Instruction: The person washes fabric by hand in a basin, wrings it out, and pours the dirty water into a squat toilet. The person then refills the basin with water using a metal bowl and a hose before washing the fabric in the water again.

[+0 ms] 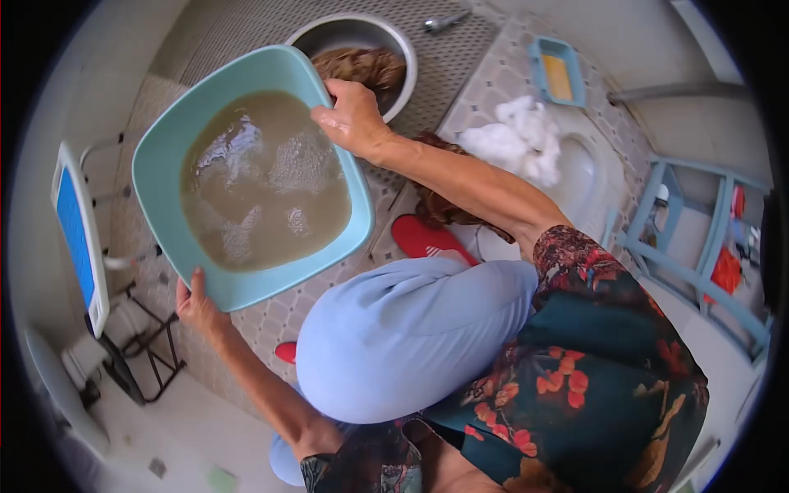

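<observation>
A light teal plastic basin (156, 164) is held tilted in front of me, with murky brownish water (271, 193) and patches of suds inside. My right hand (352, 119) is closed on its upper right rim, fingers partly hidden. At the lower left corner, my left hand (200, 306) grips the rim, thumb over the edge. Just beyond my right hand stands a round metal bowl (408, 57) holding a wet brown bundle (362, 70), perhaps cloth. Another brown bundle (440, 193) lies under my right forearm, partly hidden.
White fluffy material (522, 135) lies on a white fixture (588, 168). A blue tray (537, 70) holds a yellow block (557, 78). Right stands a blue rack (707, 271); left, a blue panel (74, 242) and black metal frame (156, 353). A red slipper (427, 240) rests on the tiles.
</observation>
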{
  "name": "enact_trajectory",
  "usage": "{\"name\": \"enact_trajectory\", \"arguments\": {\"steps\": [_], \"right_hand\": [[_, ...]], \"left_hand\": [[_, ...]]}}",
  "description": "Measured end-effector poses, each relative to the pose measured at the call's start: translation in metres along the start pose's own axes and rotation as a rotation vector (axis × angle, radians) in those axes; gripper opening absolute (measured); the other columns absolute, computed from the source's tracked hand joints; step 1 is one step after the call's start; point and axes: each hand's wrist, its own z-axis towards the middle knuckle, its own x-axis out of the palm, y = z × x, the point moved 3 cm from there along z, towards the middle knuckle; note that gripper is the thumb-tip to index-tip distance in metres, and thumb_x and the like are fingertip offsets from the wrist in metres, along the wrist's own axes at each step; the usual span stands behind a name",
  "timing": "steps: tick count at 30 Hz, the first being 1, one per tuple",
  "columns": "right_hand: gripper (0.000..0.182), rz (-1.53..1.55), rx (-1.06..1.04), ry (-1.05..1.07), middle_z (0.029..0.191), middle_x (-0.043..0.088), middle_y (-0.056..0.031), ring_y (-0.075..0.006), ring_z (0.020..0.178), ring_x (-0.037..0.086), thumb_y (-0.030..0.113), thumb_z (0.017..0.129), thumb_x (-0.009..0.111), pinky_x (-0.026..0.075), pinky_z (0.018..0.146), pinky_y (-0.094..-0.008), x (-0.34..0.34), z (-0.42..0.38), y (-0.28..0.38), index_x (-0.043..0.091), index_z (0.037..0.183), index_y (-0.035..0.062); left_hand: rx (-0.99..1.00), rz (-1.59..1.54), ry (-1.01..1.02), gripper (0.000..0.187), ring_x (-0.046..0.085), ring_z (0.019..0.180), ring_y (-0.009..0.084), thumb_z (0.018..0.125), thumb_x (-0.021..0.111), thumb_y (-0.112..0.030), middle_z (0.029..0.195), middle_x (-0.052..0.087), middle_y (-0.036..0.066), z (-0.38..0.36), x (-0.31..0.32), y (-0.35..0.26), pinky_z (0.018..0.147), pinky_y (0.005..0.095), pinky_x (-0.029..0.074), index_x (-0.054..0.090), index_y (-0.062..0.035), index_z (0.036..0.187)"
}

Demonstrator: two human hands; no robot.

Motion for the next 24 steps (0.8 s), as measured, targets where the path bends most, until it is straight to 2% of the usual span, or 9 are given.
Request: {"name": "enact_trajectory", "arguments": {"steps": [2,4,6,8,12,17,20,22,24], "right_hand": [[0.028,0.182,0.004,-0.091,0.072,0.064,-0.0208,-0.0346,0.067,0.064,0.019,0.069,0.063,0.051,0.066,-0.0403,-0.048,0.01,-0.006,0.066,0.086,-0.0025],[0.029,0.051,0.075,-0.118,0.07,0.065,-0.017,-0.0232,0.06,0.063,0.021,0.072,0.064,0.05,0.062,-0.0362,-0.094,0.014,-0.008,0.067,0.09,-0.0019],[0.029,0.148,0.113,-0.171,0.069,0.065,-0.0127,-0.0178,0.059,0.061,0.022,0.073,0.065,0.05,0.059,-0.0341,-0.136,0.013,-0.022,0.068,0.09,-0.0017],[0.029,0.088,0.127,-0.248,0.067,0.064,-0.0083,-0.0149,0.059,0.059,0.021,0.073,0.067,0.049,0.058,-0.0326,-0.179,0.009,-0.037,0.067,0.09,-0.0025],[0.028,0.069,0.289,-0.301,0.067,0.06,-0.0033,-0.0133,0.059,0.055,0.019,0.075,0.068,0.046,0.056,-0.0299,-0.259,-0.016,-0.064,0.067,0.094,-0.0018],[0.027,0.098,0.449,-0.46,0.076,0.061,-0.0047,-0.0133,0.064,0.055,0.016,0.076,0.068,0.047,0.058,-0.03,-0.338,-0.075,-0.112,0.066,0.096,-0.0018],[0.027,0.104,0.511,-0.535,0.081,0.062,-0.0058,-0.0142,0.069,0.057,0.013,0.078,0.065,0.048,0.06,-0.0314,-0.381,-0.122,-0.151,0.065,0.1,-0.0026],[0.028,0.1,0.523,-0.567,0.082,0.063,-0.0061,-0.0147,0.072,0.058,0.012,0.079,0.064,0.048,0.062,-0.0321,-0.395,-0.146,-0.168,0.065,0.102,-0.003],[0.029,0.283,0.555,-0.665,0.088,0.064,-0.0062,-0.0152,0.077,0.058,0.01,0.081,0.059,0.048,0.068,-0.0316,-0.395,-0.178,-0.182,0.064,0.106,-0.0027]], "left_hand": [[0.04,-0.009,0.063,0.026,0.064,0.078,0.0154,0.085,0.064,-0.002,0.092,0.068,0.01,-0.002,0.053,-0.028,0.07,0.0257,0.052,0.065,0.0077,0.108],[0.02,-0.022,0.101,0.027,0.064,0.078,0.015,0.084,0.064,-0.001,0.092,0.068,0.01,-0.001,0.089,-0.04,0.07,0.0254,0.051,0.065,0.0079,0.11],[0.079,-0.038,0.193,0.029,0.065,0.077,0.016,0.084,0.066,-0.003,0.096,0.068,0.011,0.001,0.124,-0.042,0.069,0.0258,0.053,0.064,0.0077,0.11],[0.078,-0.051,0.269,0.027,0.064,0.078,0.0143,0.084,0.065,-0.002,0.094,0.068,0.009,-0.01,0.161,-0.053,0.069,0.0248,0.052,0.065,0.0075,0.11],[0.104,-0.116,0.486,0.027,0.061,0.078,0.0108,0.083,0.064,0.001,0.092,0.068,0.006,-0.04,0.233,-0.062,0.071,0.0225,0.049,0.066,0.0066,0.11],[0.033,-0.125,0.702,0.034,0.063,0.083,0.0123,0.083,0.064,-0.001,0.099,0.068,0.009,-0.089,0.309,-0.053,0.076,0.0235,0.05,0.063,0.0062,0.117],[0.059,-0.044,0.859,0.037,0.051,0.066,0.0017,0.081,0.059,0.001,0.084,0.064,-0.003,-0.121,0.344,-0.054,0.059,0.0167,0.041,0.064,0.0032,0.117],[0.024,-0.07,0.952,0.037,0.048,0.062,0.0011,0.08,0.059,0.0,0.078,0.062,-0.005,-0.14,0.361,-0.057,0.056,0.0172,0.04,0.064,0.0032,0.117],[-0.02,-0.124,1.02,0.039,0.047,0.061,0.0015,0.079,0.06,-0.002,0.074,0.06,-0.005,-0.155,0.373,-0.051,0.055,0.0181,0.04,0.063,0.0024,0.117]]}}
